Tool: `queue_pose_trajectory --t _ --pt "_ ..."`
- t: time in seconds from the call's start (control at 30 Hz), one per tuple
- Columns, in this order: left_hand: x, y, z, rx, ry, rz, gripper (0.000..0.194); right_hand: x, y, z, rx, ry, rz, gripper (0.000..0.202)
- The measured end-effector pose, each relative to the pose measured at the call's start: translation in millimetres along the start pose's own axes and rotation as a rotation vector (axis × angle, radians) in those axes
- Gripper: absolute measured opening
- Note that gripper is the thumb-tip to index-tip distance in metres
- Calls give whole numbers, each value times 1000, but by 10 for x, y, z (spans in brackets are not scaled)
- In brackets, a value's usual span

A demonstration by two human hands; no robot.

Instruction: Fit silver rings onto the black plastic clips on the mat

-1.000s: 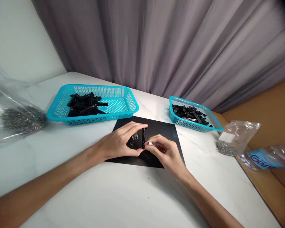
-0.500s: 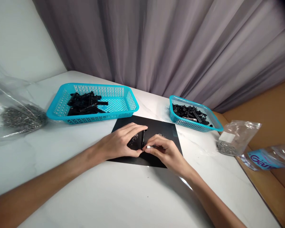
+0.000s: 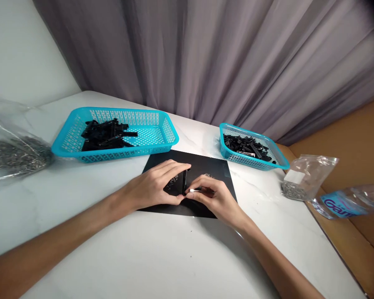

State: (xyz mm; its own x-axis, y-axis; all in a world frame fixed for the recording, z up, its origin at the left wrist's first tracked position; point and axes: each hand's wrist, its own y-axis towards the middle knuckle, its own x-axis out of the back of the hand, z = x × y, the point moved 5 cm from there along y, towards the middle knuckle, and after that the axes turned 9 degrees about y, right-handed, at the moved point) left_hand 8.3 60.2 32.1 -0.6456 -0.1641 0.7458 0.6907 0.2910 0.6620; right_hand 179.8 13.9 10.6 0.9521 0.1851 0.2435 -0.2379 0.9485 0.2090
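Rod [image 3: 192,190] in the right hand [image 3: 217,195] is partly hidden.

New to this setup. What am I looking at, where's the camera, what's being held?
No machine here: these are a person's bare hands, filmed by one head-worn camera looking forward and down. Over a black sheet on a white table, the left hand holds a slim black part between thumb and fingers. The right hand pinches a small white-tipped item at its near end; I can't tell exactly what. Small metal pieces lie on the sheet. Beyond are two blue baskets of black parts, with clear bags of metal pieces at either side.
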Motion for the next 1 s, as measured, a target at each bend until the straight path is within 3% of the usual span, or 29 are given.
queue_pose_trajectory --t 0.17,0.4,0.73,1.0 --pt "-11 -18 -38 -56 45 5 64 -29 -9 -51 -6 16 -11 19" --pt "-17 -38 -92 -210 175 -88 63 -95 -46 -46 2 -79 -42 9" --pt "-44 -6 126 145 -41 54 59 32 -72 17 38 -72 -32 21" --pt "-12 13 124 193 -83 64 64 91 -111 101 74 -186 90 27"
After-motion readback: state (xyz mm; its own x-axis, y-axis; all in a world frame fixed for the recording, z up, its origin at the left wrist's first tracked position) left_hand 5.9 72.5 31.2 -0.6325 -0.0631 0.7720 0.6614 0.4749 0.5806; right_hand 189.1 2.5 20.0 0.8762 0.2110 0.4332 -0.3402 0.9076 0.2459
